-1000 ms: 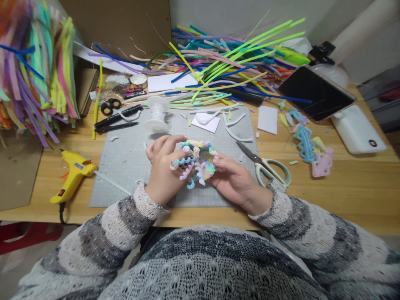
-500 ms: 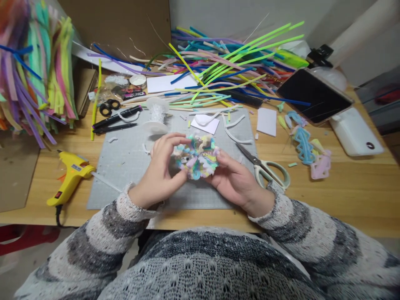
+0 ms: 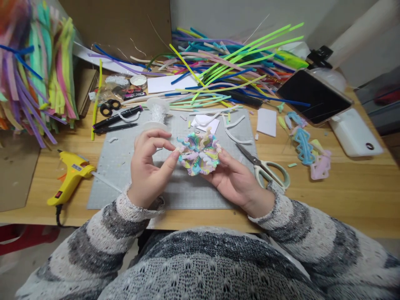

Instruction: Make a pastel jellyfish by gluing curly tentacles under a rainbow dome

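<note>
A pastel ruffled flower [image 3: 200,157] of bent pipe cleaners, in pink, blue, lilac and yellow with small dark loops, is held above the grey cutting mat [image 3: 125,187]. My right hand [image 3: 234,179] grips its right edge, thumb on top and fingers underneath. At the left edge, my left hand [image 3: 151,166] pinches a petal between thumb and index finger; its other fingers are loosely curled. A small white card [image 3: 212,126] and white pipe-cleaner pieces [image 3: 233,133] lie just beyond. Beside my right wrist are scissors [image 3: 268,171].
A yellow glue gun [image 3: 70,175] lies at left, near markers [image 3: 117,118] and a wire spool [image 3: 156,112]. Many pipe cleaners [image 3: 225,66] are heaped at the back. A dark-screened phone [image 3: 314,96], white power bank [image 3: 356,133] and pastel pipe-cleaner shapes [image 3: 303,146] sit at right.
My left hand has drawn back leftward from over the flower to its left edge, uncovering more petals. The flower shows more sharply, while my right hand keeps nearly the same place.
</note>
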Tool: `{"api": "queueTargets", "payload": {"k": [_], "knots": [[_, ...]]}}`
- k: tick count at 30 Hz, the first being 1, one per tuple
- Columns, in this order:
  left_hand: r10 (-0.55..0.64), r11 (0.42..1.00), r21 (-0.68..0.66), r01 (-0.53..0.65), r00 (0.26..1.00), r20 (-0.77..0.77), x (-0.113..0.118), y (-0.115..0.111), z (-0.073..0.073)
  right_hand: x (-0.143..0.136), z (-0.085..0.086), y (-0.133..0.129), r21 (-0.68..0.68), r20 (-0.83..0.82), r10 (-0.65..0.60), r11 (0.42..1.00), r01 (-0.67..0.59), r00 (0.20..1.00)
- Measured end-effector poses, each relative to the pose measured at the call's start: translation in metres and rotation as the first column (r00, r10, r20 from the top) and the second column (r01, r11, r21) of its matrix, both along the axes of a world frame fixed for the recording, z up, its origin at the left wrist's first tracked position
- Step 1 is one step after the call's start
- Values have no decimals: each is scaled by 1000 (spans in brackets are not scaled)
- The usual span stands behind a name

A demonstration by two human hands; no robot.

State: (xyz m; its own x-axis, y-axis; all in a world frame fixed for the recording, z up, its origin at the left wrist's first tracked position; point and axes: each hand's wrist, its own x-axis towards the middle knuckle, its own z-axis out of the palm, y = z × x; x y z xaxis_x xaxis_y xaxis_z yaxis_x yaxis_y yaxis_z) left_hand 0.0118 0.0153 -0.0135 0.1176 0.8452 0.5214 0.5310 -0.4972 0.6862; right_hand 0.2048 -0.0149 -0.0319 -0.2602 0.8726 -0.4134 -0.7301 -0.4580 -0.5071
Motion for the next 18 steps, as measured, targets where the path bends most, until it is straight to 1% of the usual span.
{"api": "queueTargets", "payload": {"k": [5,8,12,18], "knots": [[-10,999,40,13,996,-83,1,-4,1,1,-1,1,41,17,-35,999,34,999],[17,999,40,-15,999,-48,1,-2,1,1,-1,1,43,25,-33,999,32,999],[67,998,7,-67,998,-8,0,1,-1,2,-2,0,38,18,-5,999,5,1000],[53,999,-6,-53,999,3,0,1,-3,2,-2,0,47,24,1,999,-2,1000]]}}
